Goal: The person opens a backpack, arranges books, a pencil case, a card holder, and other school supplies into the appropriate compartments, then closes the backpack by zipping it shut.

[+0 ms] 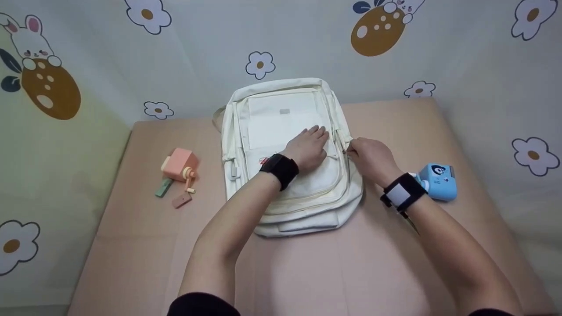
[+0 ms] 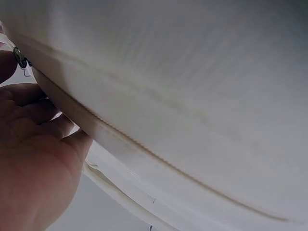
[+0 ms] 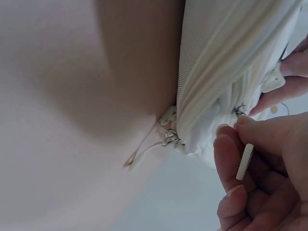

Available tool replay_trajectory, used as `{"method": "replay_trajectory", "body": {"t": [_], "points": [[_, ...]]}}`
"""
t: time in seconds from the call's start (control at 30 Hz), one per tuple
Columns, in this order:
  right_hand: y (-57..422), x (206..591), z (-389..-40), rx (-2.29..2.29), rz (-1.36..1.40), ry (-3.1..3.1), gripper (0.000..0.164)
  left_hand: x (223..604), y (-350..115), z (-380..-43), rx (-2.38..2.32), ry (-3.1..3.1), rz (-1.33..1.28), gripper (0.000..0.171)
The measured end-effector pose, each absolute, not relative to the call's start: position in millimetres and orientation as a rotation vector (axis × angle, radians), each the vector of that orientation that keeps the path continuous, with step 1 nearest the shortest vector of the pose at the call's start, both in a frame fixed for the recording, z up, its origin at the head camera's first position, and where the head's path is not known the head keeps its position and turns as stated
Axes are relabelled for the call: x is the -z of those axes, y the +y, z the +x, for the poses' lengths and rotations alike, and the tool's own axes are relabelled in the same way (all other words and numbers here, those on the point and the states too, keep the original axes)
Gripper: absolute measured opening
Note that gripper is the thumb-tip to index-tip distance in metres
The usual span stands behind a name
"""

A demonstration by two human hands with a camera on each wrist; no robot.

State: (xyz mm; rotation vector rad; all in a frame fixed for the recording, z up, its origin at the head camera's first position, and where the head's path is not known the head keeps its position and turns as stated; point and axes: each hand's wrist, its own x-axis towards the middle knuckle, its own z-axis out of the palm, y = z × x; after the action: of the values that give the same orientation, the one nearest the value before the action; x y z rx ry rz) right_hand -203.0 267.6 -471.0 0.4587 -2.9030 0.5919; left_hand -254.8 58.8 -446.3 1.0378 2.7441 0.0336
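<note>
A cream backpack [image 1: 283,131] lies front side up on the table. My left hand [image 1: 307,149] rests on its front panel with the fingers stretched towards the right edge. In the left wrist view, the fingers of that hand [image 2: 38,144] lie along a zipper seam [image 2: 139,144], near a metal zipper slider [image 2: 20,57]. At the bag's right side, my right hand [image 1: 371,158] pinches a zipper pull [image 3: 245,161] between thumb and forefinger, and the pull's light tab sticks out below them. Other zipper pulls [image 3: 168,139] dangle nearby from the bag's side.
Left of the backpack stands a pink box-shaped gadget [image 1: 181,164] with a crank. Beside it lie a small green block [image 1: 163,188] and a small reddish block [image 1: 181,200]. A blue gadget with a cartoon picture [image 1: 441,182] stands near my right wrist. Patterned cloth [image 1: 206,48] hangs behind the table.
</note>
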Motion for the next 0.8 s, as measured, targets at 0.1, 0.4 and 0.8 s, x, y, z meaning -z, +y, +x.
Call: {"method": "replay_trajectory", "body": {"t": [0.1,0.4,0.8], "points": [[266.5,472.3,-200.7,-0.641,0.457,-2.892,0.010,445.4,57.8,-255.0,-0.038,2.737,1.031,0.057],[263.5,485.8,-202.7,-0.633,0.478,-2.785,0.009,436.7,59.4,-237.3,-0.005,2.731,1.071,0.059],[266.2,486.7,-200.0,-0.654,0.446,-2.701,0.010,439.0,59.4,-183.7,0.151,2.661,1.197,0.073]]}}
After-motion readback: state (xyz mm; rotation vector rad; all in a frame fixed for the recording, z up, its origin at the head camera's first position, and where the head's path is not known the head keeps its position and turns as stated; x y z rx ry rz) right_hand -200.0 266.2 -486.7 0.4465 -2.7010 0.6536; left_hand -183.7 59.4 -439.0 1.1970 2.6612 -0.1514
